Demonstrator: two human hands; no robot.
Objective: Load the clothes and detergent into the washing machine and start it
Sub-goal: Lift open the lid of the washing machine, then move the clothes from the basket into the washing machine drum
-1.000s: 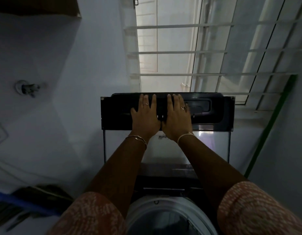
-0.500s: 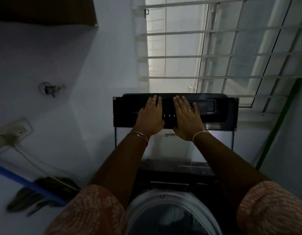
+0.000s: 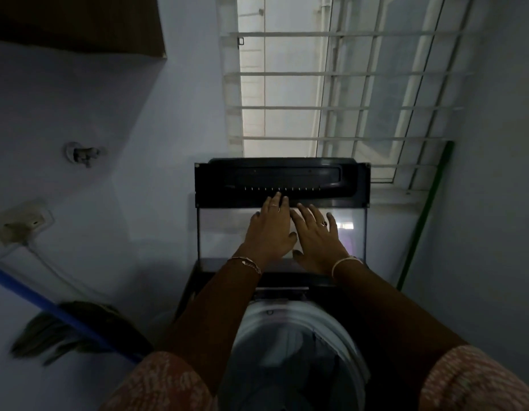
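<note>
The top-loading washing machine stands below me with its lid (image 3: pixel 215 232) raised upright, a dark handle band (image 3: pixel 282 179) along the lid's top edge and a glass panel beneath it. My left hand (image 3: pixel 269 229) and my right hand (image 3: pixel 319 235) lie flat side by side on the glass panel, fingers straight, with the left fingertips touching the dark band. The white-rimmed drum opening (image 3: pixel 355 351) shows between my forearms. What lies inside the drum is too dim to make out. No detergent is in view.
A barred window (image 3: pixel 316 108) is behind the machine. A tap (image 3: pixel 82 152) and a wall socket (image 3: pixel 20 226) sit on the left wall, above a blue pipe (image 3: pixel 49 307) and a dark broom head (image 3: pixel 64 330). A green pole (image 3: pixel 420 218) leans at right.
Both hands have slid down from the lid's dark top band onto the glass panel. My view has tilted, so the window fills more of it.
</note>
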